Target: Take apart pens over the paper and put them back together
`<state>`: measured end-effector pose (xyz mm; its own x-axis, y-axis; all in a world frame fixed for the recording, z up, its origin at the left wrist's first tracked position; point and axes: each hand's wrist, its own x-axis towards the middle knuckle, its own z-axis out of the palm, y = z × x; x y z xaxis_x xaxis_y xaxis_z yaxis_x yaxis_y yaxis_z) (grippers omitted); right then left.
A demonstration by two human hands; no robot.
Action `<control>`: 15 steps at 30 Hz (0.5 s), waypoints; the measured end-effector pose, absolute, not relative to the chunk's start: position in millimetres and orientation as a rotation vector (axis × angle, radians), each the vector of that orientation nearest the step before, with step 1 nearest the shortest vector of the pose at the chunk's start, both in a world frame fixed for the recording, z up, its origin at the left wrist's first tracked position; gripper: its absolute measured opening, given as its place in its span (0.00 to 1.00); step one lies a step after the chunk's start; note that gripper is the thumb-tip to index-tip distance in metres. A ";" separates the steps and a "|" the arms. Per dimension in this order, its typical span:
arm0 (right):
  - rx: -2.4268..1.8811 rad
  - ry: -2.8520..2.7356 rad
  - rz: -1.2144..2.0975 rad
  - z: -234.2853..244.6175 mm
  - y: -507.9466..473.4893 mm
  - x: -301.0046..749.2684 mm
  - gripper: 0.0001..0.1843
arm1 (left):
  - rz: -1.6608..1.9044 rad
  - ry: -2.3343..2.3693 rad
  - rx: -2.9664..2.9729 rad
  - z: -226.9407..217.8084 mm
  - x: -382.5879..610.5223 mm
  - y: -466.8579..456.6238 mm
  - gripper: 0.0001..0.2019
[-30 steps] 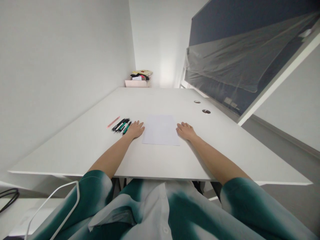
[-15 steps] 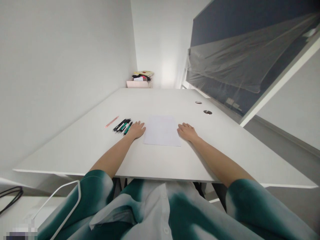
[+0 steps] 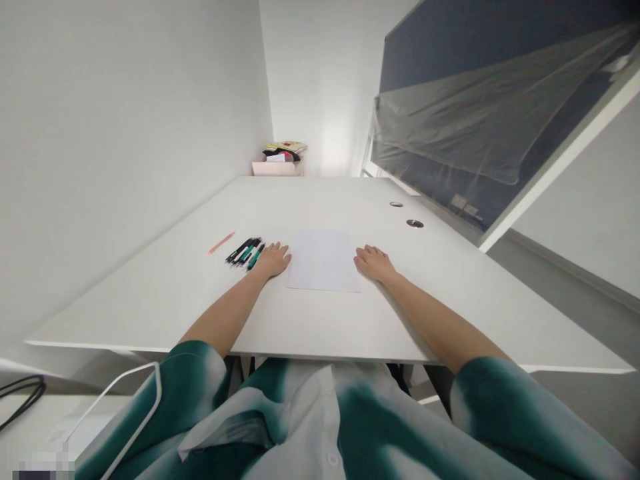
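Observation:
A blank white sheet of paper (image 3: pixel 323 260) lies flat on the white table (image 3: pixel 320 313). My left hand (image 3: pixel 273 260) rests palm down just left of the sheet, fingers stretched out, holding nothing. Right beside its fingers lie several black and green pens (image 3: pixel 246 252) in a bunch. Farther left lies a thin pink pencil (image 3: pixel 221 243). On the other side of the sheet my right hand (image 3: pixel 374 263) lies flat, fingers out and nothing in it.
Two round cable holes (image 3: pixel 413 223) sit in the table at the back right. A pink box (image 3: pixel 277 167) with things piled on it stands at the far end. A blue partition wrapped in plastic (image 3: pixel 475 133) rises on the right. A white wall runs along the left.

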<state>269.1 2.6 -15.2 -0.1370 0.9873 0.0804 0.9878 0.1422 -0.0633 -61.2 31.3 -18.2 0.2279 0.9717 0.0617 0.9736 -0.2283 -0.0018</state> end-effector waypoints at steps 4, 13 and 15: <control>-1.982 -2.302 -0.007 -15.2 3.2 269.6 0.26 | -0.070 -1.935 -2.422 -16.8 -60.9 30.2 0.27; -1.988 -2.297 0.012 -12.4 1.1 268.0 0.26 | -0.076 -1.923 -2.425 -18.8 -61.0 31.3 0.27; -1.995 -2.294 0.013 -11.4 0.3 267.5 0.25 | -0.075 -1.929 -2.423 -18.2 -60.6 30.8 0.27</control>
<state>267.5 0.3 -11.4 -0.1358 0.9882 0.0709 0.9873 0.1410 -0.0730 -60.6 30.8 -18.2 0.2241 0.9724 0.0650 0.9745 -0.2243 -0.0037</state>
